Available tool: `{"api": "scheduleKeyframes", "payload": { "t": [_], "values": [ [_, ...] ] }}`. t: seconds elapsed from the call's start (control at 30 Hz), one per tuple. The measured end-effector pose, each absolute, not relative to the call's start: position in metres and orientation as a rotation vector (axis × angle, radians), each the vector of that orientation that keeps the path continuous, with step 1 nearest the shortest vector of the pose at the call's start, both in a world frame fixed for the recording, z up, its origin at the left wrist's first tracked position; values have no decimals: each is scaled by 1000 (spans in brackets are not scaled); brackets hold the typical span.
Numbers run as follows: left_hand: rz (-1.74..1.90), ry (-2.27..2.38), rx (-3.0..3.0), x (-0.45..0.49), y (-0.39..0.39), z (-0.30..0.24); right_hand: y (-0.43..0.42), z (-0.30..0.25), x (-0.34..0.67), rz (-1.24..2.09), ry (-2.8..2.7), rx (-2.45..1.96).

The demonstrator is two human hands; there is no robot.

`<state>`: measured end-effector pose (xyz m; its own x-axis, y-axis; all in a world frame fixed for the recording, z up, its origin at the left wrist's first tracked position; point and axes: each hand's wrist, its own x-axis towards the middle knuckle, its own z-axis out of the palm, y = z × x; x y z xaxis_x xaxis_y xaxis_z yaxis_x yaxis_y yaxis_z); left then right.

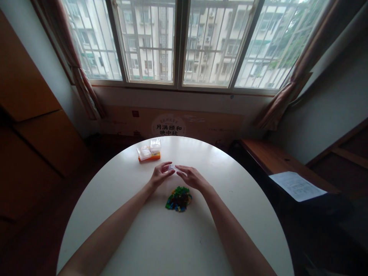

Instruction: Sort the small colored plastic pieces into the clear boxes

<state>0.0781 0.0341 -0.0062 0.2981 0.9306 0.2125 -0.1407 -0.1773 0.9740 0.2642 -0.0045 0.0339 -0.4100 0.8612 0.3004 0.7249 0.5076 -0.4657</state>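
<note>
Above the middle of the table, my left hand [161, 174] has its thumb and fingers curled round one side of a small whitish, see-through piece [172, 167]. Its exact kind is too small to make out. My right hand [192, 177] pinches at the other side, fingers fairly straight and thumb below. Just nearer to me than the hands lies a loose pile of small toy bricks [178, 200] in green, blue, yellow and dark brown, heaped on the tabletop.
On the round white table [120, 226], at the back left, clear plastic cases [144, 152] rest on an orange box [149, 158]. A wooden bench [267, 157] to the right bears a printed paper sheet [297, 185]. A barred window [179, 42] is ahead.
</note>
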Motion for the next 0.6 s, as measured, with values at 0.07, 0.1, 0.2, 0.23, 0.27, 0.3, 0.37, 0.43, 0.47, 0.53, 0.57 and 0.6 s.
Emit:
{"api": "scheduleKeyframes", "payload": {
  "t": [0.07, 0.1, 0.2, 0.23, 0.27, 0.3, 0.37, 0.43, 0.47, 0.53, 0.57, 0.6],
  "values": [
    [1155, 758, 1391, 78, 34, -7, -5, 36, 264, 348, -2266, -1304],
    [1151, 741, 1385, 78, 33, -8, -5, 37, 264, 341, -2277, -1310],
    [1139, 702, 1374, 78, 33, -9, -6, 39, 263, 310, -2310, -1334],
    [1136, 694, 1372, 78, 34, -10, -7, 39, 262, 296, -2319, -1343],
    [1134, 687, 1372, 78, 34, -10, -7, 39, 261, 282, -2324, -1349],
    [1132, 681, 1373, 77, 34, -11, -7, 40, 261, 269, -2328, -1353],
    [1126, 675, 1375, 76, 35, -13, -8, 41, 260, 251, -2324, -1351],
    [1112, 672, 1392, 76, 35, -15, -8, 44, 261, 255, -2299, -1359],
    [1104, 668, 1403, 76, 35, -16, -8, 45, 263, 268, -2279, -1368],
    [1084, 653, 1421, 75, 35, -17, -7, 46, 269, 325, -2247, -1377],
    [1072, 641, 1426, 75, 35, -17, -6, 46, 272, 355, -2228, -1364],
    [1062, 629, 1429, 75, 35, -17, -4, 44, 275, 385, -2206, -1341]
  ]
}}
